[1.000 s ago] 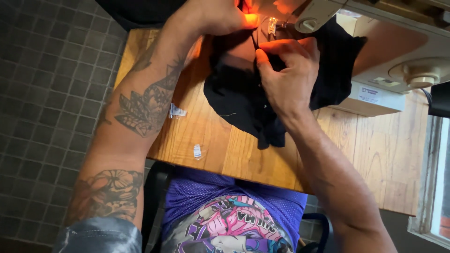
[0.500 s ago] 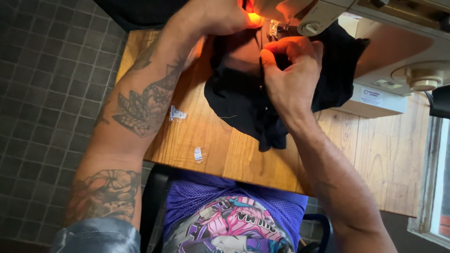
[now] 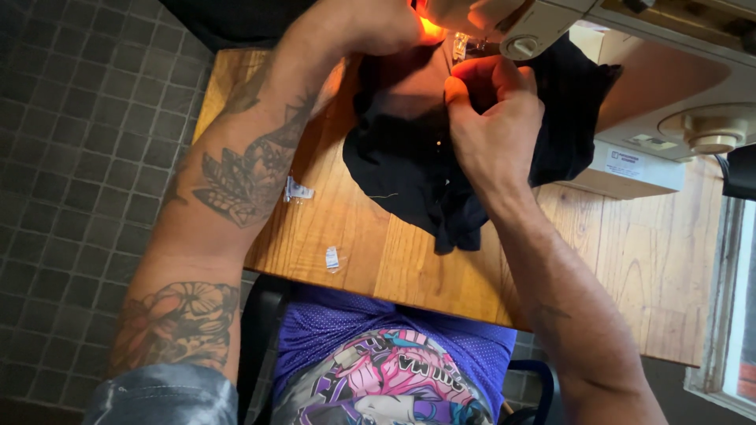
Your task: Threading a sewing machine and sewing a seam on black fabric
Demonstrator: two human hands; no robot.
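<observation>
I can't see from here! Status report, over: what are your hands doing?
Left hand pressing black fabric by the needle. Right hand pinching fabric at the sewing machine. Two small tags lie aside on the wooden table.

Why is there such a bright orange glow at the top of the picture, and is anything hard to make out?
In the head view, a small lamp on the sewing machine lights the left hand orange; the black fabric is so dark that its folds barely show; sunlight falls warm across the wooden table; the right hand looks sharp.
</observation>
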